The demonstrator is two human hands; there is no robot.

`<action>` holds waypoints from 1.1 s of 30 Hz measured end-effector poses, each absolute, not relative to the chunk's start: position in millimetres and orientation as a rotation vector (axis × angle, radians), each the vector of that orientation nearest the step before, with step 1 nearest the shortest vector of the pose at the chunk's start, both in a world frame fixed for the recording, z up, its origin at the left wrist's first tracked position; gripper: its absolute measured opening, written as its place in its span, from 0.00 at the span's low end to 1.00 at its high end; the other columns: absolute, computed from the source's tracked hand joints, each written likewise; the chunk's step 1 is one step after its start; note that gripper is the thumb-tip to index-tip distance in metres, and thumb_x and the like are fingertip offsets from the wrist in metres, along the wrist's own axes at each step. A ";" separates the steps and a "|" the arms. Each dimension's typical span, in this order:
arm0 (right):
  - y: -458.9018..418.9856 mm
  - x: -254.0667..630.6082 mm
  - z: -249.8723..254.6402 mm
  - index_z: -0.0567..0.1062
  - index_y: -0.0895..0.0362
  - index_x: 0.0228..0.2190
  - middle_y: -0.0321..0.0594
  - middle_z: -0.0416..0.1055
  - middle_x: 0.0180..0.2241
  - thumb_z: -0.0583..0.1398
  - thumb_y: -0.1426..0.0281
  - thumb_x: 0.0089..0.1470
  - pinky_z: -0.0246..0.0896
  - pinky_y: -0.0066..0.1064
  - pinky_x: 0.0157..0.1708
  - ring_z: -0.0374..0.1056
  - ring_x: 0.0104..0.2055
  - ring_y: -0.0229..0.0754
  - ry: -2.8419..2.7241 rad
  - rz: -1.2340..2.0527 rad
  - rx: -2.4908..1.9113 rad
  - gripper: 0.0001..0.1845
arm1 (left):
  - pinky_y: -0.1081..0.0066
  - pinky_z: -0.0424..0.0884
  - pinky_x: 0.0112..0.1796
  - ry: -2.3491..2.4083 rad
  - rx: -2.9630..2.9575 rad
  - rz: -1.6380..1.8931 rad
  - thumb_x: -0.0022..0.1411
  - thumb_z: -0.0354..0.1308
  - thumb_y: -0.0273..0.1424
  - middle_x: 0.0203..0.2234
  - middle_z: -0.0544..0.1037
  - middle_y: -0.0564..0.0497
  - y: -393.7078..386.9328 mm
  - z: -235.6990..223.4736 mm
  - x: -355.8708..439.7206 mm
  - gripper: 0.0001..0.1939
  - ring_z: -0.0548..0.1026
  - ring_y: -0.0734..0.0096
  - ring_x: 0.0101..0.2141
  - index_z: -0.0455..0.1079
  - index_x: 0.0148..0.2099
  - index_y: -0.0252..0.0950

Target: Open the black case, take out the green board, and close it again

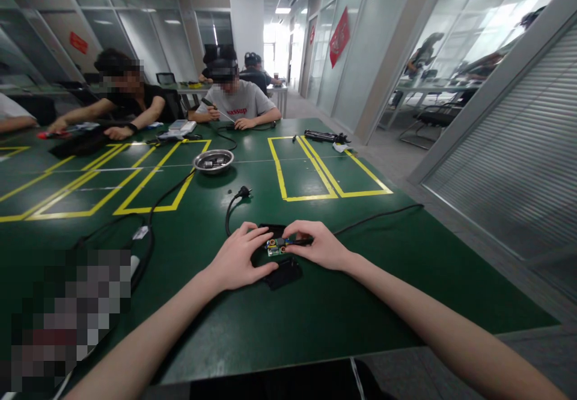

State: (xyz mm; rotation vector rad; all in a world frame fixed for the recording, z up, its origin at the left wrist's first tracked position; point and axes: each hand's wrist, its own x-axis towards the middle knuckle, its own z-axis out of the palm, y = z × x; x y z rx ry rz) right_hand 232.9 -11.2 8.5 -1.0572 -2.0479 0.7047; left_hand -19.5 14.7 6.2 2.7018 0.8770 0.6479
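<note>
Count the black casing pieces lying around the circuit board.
2. The far casing piece lies just beyond the circuit board; the near casing piece lies on this side of it. The left hand and right hand could hide more.

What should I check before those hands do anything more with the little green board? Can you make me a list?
1. Plug lying loose: ok. The plug is on the green table, its prongs bare.
2. Right hand at the board: ok. The right hand has finger and thumb at the right end of the green board.
3. Left hand touching the board: cannot tell. The left hand is spread close beside it.
4. Both black pieces close by: ok. The near piece and far piece lie either side of the board.
5. Cord joined to the board: cannot tell. The right hand hides that spot.
</note>
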 end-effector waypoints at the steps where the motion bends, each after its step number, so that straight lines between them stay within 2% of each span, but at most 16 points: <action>1: -10.6 232.8 6.7 0.80 0.55 0.40 0.40 0.80 0.39 0.69 0.69 0.57 0.69 0.31 0.34 0.72 0.32 0.39 -2.066 0.693 -1.062 0.08 | 0.47 0.74 0.55 0.861 2.691 0.663 0.61 0.68 0.42 0.56 0.79 0.40 15.2 6.4 -19.9 0.29 0.71 0.46 0.55 0.74 0.61 0.38; 3: -8.5 232.2 1.9 0.81 0.55 0.41 0.40 0.80 0.39 0.69 0.71 0.57 0.70 0.32 0.37 0.74 0.35 0.40 -2.108 0.663 -1.047 0.09 | 0.50 0.75 0.54 0.802 2.660 0.709 0.62 0.68 0.40 0.53 0.80 0.41 15.9 8.3 -20.7 0.24 0.72 0.49 0.53 0.75 0.59 0.38; 6: -5.6 231.7 -4.2 0.81 0.55 0.43 0.45 0.78 0.45 0.68 0.73 0.58 0.73 0.36 0.45 0.76 0.45 0.45 -2.140 0.590 -0.994 0.10 | 0.57 0.76 0.50 0.755 2.593 0.803 0.63 0.67 0.38 0.46 0.80 0.44 16.2 12.8 -22.5 0.17 0.75 0.55 0.49 0.75 0.51 0.38; 8: -5.0 232.2 -5.1 0.80 0.55 0.44 0.47 0.76 0.49 0.67 0.72 0.58 0.74 0.38 0.48 0.76 0.48 0.47 -2.140 0.568 -0.981 0.11 | 0.61 0.76 0.47 0.786 2.566 0.819 0.62 0.68 0.38 0.44 0.79 0.45 16.5 14.3 -24.1 0.15 0.76 0.57 0.46 0.74 0.48 0.38; 12: -7.3 234.0 -0.6 0.80 0.54 0.46 0.48 0.75 0.52 0.71 0.67 0.53 0.76 0.36 0.42 0.75 0.49 0.48 -2.195 0.648 -0.957 0.18 | 0.66 0.74 0.43 0.822 2.504 0.749 0.64 0.65 0.35 0.43 0.76 0.48 19.0 11.1 -26.3 0.08 0.77 0.63 0.42 0.73 0.43 0.38; 14: -8.8 233.3 1.0 0.79 0.55 0.46 0.47 0.75 0.51 0.72 0.67 0.51 0.75 0.33 0.38 0.75 0.47 0.47 -2.218 0.676 -0.960 0.20 | 0.67 0.74 0.42 0.821 2.460 0.746 0.66 0.62 0.35 0.42 0.75 0.48 20.7 8.2 -26.2 0.06 0.77 0.65 0.40 0.73 0.41 0.38; 16: -10.0 231.0 0.3 0.79 0.55 0.46 0.46 0.75 0.49 0.70 0.70 0.51 0.73 0.31 0.35 0.75 0.44 0.45 -2.206 0.659 -0.997 0.18 | 0.68 0.73 0.41 0.823 2.436 0.751 0.67 0.61 0.36 0.40 0.74 0.49 22.4 6.1 -25.5 0.07 0.77 0.66 0.38 0.73 0.40 0.38; 20: -11.9 225.1 -3.8 0.78 0.55 0.46 0.44 0.74 0.48 0.68 0.73 0.52 0.71 0.29 0.32 0.72 0.36 0.39 -2.173 0.575 -1.084 0.17 | 0.69 0.72 0.39 0.850 2.404 0.738 0.69 0.59 0.34 0.37 0.74 0.50 26.8 4.9 -24.8 0.08 0.74 0.68 0.34 0.75 0.38 0.37; 25: -10.7 227.9 -1.7 0.77 0.55 0.48 0.45 0.73 0.51 0.66 0.69 0.57 0.69 0.29 0.31 0.69 0.30 0.35 -2.159 0.490 -1.123 0.16 | 0.69 0.71 0.38 0.878 2.425 0.744 0.71 0.58 0.33 0.31 0.78 0.50 34.3 6.6 -27.4 0.09 0.75 0.66 0.34 0.77 0.39 0.36; 30: -4.9 243.6 4.8 0.80 0.58 0.41 0.41 0.78 0.35 0.62 0.72 0.63 0.66 0.29 0.31 0.70 0.29 0.37 -2.174 0.359 -1.076 0.07 | 0.70 0.72 0.37 0.858 2.444 0.802 0.71 0.58 0.34 0.32 0.81 0.49 33.2 15.9 -33.3 0.10 0.77 0.67 0.34 0.79 0.41 0.36; 33: -7.7 249.2 8.1 0.80 0.57 0.39 0.41 0.78 0.32 0.61 0.70 0.65 0.66 0.29 0.30 0.71 0.29 0.38 -2.194 0.322 -0.857 0.07 | 0.72 0.72 0.36 0.775 2.457 0.747 0.70 0.60 0.33 0.32 0.82 0.50 26.1 24.2 -38.5 0.09 0.78 0.69 0.33 0.79 0.41 0.36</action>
